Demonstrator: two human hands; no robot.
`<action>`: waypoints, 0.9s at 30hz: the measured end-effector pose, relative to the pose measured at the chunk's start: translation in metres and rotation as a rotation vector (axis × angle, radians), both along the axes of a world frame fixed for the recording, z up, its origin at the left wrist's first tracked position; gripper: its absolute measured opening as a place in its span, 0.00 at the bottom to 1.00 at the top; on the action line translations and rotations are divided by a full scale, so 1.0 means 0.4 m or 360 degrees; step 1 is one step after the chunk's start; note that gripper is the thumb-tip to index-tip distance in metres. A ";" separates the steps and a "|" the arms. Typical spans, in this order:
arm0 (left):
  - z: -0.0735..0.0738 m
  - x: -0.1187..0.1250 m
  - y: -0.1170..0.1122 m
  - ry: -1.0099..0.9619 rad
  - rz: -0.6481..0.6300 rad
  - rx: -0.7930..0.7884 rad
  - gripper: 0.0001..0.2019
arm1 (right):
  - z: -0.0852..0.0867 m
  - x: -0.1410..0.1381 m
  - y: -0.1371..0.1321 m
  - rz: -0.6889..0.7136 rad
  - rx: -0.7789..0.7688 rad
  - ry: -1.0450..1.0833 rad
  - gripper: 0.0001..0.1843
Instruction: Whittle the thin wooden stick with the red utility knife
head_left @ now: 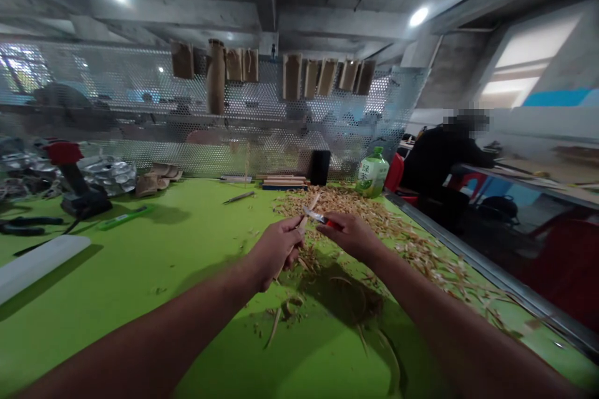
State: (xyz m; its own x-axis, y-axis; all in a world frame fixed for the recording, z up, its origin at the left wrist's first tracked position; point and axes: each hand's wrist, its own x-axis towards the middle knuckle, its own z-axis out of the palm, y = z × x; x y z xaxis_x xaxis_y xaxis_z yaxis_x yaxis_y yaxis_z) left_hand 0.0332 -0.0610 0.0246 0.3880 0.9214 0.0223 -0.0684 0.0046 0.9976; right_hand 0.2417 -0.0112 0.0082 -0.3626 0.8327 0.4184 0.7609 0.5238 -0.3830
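My left hand (281,247) is closed around a thin pale strip of wood or bamboo (313,202), which juts up and away from the fingers. In my right hand (353,234) is a knife (320,218) with a red handle, gripped so that its blade points left. The blade lies against or very near the strip, just above my left thumb; exact contact is too small to tell. Both hands are over the green table (187,299). Curled shavings (365,209) are heaped behind and to the right of them, with a few loose curls below.
At the back stand a green bottle (373,173), a dark upright phone-like slab (321,167) and stacked sticks (284,182). On the left are a cordless drill (72,174), pliers (30,224), a green cutter (125,217) and a white block (42,267). A person (444,153) sits at right.
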 end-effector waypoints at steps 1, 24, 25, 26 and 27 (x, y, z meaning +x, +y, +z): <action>0.000 -0.001 0.000 -0.0007 -0.0016 -0.0011 0.15 | 0.001 0.005 0.004 -0.0049 0.0014 0.0015 0.21; 0.006 -0.016 -0.005 -0.0003 -0.0076 -0.0158 0.18 | -0.008 0.065 0.066 -0.0285 0.0123 -0.0016 0.21; 0.010 -0.015 -0.012 -0.0011 -0.0097 -0.0172 0.19 | -0.007 0.091 0.078 -0.0372 0.0116 0.0030 0.21; 0.014 -0.014 -0.018 -0.0029 -0.0128 -0.0178 0.21 | -0.005 0.121 0.089 -0.0556 0.0063 0.0109 0.23; 0.016 -0.012 -0.024 -0.0048 -0.0160 -0.0176 0.22 | -0.002 0.150 0.099 -0.0697 0.0037 0.0180 0.24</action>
